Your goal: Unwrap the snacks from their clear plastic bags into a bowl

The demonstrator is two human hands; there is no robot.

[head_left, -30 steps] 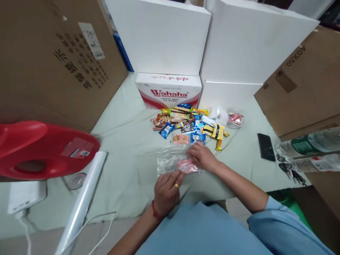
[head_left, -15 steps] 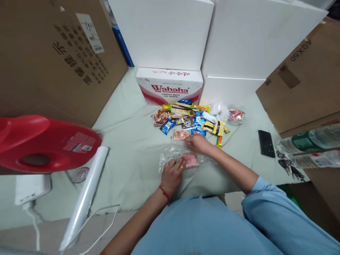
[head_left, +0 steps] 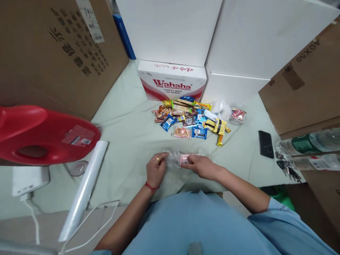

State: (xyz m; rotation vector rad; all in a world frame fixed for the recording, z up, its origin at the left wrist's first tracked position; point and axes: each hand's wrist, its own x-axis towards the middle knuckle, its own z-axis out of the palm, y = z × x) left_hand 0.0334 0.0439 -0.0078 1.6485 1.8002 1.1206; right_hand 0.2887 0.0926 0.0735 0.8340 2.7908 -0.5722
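Observation:
Both my hands hold a clear plastic bag just above the pale green table cloth. My left hand, with a ring and a red wrist string, grips the bag's left end with closed fingers. At the bag's right end my right hand is closed too, pinching through the plastic beside a pink snack packet that sits inside the bag. Beyond the bag lies a pile of wrapped snacks, with an orange packet and a blue one nearest to my hands.
A Wahaha carton and white boxes stand behind the pile; brown cartons flank both sides. A red jug, a film roll and a white charger lie at left. A black phone, keys and bottles are at right.
The bag was lying flat under my hands; now both hands have gathered and lifted it, the left hand shifting to its left end and the right hand coming back from the pile.

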